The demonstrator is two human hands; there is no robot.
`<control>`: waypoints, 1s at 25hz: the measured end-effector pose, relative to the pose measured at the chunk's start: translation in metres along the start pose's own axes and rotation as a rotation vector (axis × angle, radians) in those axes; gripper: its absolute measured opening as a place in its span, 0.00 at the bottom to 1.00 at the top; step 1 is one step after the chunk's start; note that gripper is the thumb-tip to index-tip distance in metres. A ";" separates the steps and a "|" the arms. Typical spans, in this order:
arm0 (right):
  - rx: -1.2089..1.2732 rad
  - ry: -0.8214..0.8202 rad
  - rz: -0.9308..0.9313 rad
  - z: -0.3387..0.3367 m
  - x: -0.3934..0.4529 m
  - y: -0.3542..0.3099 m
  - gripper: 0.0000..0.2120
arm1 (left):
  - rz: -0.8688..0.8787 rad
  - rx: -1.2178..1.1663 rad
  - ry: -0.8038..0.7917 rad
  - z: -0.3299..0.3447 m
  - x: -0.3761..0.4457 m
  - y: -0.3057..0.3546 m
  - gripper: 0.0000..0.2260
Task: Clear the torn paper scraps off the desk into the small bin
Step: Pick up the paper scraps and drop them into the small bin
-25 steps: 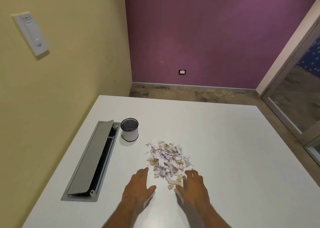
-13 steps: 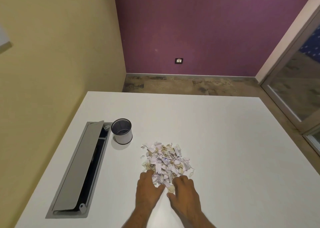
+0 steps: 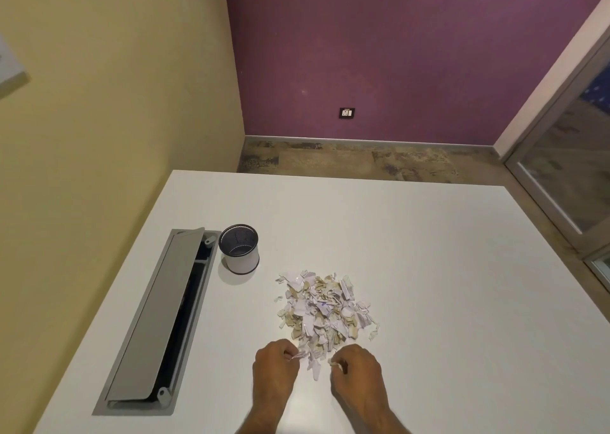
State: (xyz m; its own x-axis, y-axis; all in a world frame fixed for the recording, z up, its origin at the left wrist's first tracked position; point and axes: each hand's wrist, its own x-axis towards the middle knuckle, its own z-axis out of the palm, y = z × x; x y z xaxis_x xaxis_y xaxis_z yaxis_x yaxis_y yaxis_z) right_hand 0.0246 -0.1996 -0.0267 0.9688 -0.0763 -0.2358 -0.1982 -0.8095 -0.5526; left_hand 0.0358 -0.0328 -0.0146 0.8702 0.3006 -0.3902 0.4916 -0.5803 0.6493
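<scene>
Both hands have closed since a second ago: the left hand [image 3: 275, 364] and right hand [image 3: 355, 367] now pinch scraps at the near edge of the paper pile [image 3: 325, 314] on the bench [image 3: 429, 268]. Gathering has begun; the bin [image 3: 239, 248] holds nothing visible yet.

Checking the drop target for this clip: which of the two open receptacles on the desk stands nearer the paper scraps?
The small bin, a round mesh cup, stands nearer the paper scraps; the long grey cable hatch lies farther left.
</scene>
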 end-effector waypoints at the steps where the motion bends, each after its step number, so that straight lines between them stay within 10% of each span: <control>1: 0.010 -0.010 0.031 -0.002 0.000 -0.001 0.07 | -0.006 -0.010 -0.004 -0.003 -0.001 -0.003 0.11; 9: 0.393 0.072 0.165 -0.029 -0.007 -0.026 0.12 | -0.036 -0.219 -0.034 -0.039 -0.008 -0.027 0.10; 15: 0.571 0.052 -0.081 -0.051 0.040 -0.122 0.09 | -0.027 -0.385 0.020 -0.086 0.000 -0.007 0.08; 25: 0.133 -0.028 -0.390 -0.027 0.173 -0.242 0.03 | 0.105 -0.540 0.250 -0.171 0.066 0.050 0.06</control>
State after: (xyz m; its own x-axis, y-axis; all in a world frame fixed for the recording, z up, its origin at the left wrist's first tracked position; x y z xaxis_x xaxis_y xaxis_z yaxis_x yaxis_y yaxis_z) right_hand 0.2443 -0.0326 0.0884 0.9710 0.2388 -0.0084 0.1642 -0.6924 -0.7025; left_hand 0.1233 0.0871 0.1036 0.8640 0.4689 -0.1833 0.2920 -0.1701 0.9412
